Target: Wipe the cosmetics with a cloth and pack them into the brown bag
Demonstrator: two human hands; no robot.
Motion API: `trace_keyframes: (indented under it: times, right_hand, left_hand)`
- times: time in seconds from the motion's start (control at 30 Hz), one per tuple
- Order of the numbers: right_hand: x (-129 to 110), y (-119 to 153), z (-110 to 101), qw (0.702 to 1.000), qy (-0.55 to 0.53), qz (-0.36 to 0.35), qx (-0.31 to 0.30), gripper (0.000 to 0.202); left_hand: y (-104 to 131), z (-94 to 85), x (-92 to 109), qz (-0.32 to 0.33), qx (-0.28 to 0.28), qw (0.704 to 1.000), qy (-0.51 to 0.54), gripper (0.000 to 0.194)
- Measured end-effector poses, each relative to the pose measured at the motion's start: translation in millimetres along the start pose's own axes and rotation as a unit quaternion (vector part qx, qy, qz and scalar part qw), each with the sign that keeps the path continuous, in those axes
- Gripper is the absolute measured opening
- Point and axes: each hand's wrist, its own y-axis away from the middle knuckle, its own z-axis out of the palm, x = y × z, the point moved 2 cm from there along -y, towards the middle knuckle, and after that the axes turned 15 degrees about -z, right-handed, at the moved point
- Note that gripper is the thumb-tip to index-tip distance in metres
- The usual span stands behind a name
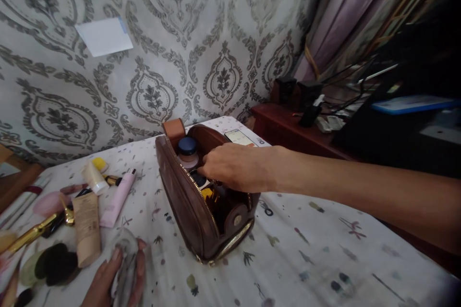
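- Bag [180,201], brown and unzipped at the top, sits upright on the patterned sheet [295,259] in the middle of my head view, with tubes and other make-up lying to its left.
- My right hand [230,165] reaches into the opening from the right, fingers bent down past the rim. From this far off I cannot tell whether they pinch anything.
- Near those fingers, inside the bag, I see a jar [187,146] with a dark blue lid and something yellow [209,195]. A phone [239,137] lies just behind the bag.
- My left hand [115,273] is low in the view, thumb and fingers closed around a crumpled grey-white bundle [124,254]. It is blurred, so I cannot name it; I judge it light and soft, wanting only a loose hold.
- The bag looks smooth and fairly soft-walled, firm enough to stand. I would take it by the side wall or the tan strap [174,128], since pressing the rim could fold it inward.
- The jar looks stiff, perhaps slippery; its lid edge seems the surest hold. The beige tube [86,230] should give when squeezed, so I would grip it lightly mid-body.
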Motion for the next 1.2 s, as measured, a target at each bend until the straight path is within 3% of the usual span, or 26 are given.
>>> trace_keyframes:
  times: [0.2, 0.43, 0.53, 0.63, 0.7, 0.83, 0.9, 0.93, 1.0, 1.1, 1.2]
  right_hand:
    - [2, 0, 3, 1.0, 0.018, -0.013, 0.0, 0.025]
    - [-2, -4, 4, 0.999, 0.04, 0.002, 0.01, 0.023]
    - [-2, -3, 2, 0.999, 0.036, 0.015, 0.021, 0.021]
    - [-2, 8, -6, 0.995, 0.038, 0.018, 0.089, 0.02]
    - [-5, 19, -13, 0.984, 0.036, 0.045, 0.168, 0.015]
    - [-29, 40, -14, 0.918, 0.007, 0.07, 0.39, 0.024]
    - [-55, 39, -2, 0.885, -0.019, 0.012, 0.465, 0.034]
    - [-70, 33, 9, 0.88, -0.031, -0.028, 0.474, 0.041]
    - [-100, 14, 34, 0.883, -0.034, -0.114, 0.454, 0.047]
    - [-137, -24, 73, 0.888, -0.035, -0.215, 0.404, 0.04]
    - [-156, -62, 96, 0.902, -0.157, -0.19, 0.355, 0.032]
  left_hand:
    - [4, 1.3, 1, -0.005, -0.036, 0.999, -0.008, 0.039]
    - [12, 7.7, 4, 0.001, -0.034, 0.999, 0.008, 0.042]
    - [17, 18.8, 7, 0.015, -0.082, 0.996, 0.011, 0.049]
    - [22, 25.9, 10, 0.04, -0.107, 0.993, 0.007, 0.053]
    - [24, 26.4, 12, 0.042, -0.103, 0.994, 0.009, 0.055]
    - [24, 25.0, 12, 0.028, -0.124, 0.992, 0.014, 0.054]
    - [23, 24.7, 11, 0.027, -0.136, 0.99, 0.024, 0.055]
    - [23, 24.6, 11, 0.028, -0.139, 0.989, 0.03, 0.057]
    - [21, 24.3, 10, 0.031, -0.139, 0.989, 0.044, 0.061]
    - [16, 24.6, 10, 0.026, -0.143, 0.987, 0.068, 0.063]
    - [11, 26.4, 8, 0.021, -0.157, 0.983, 0.091, 0.062]
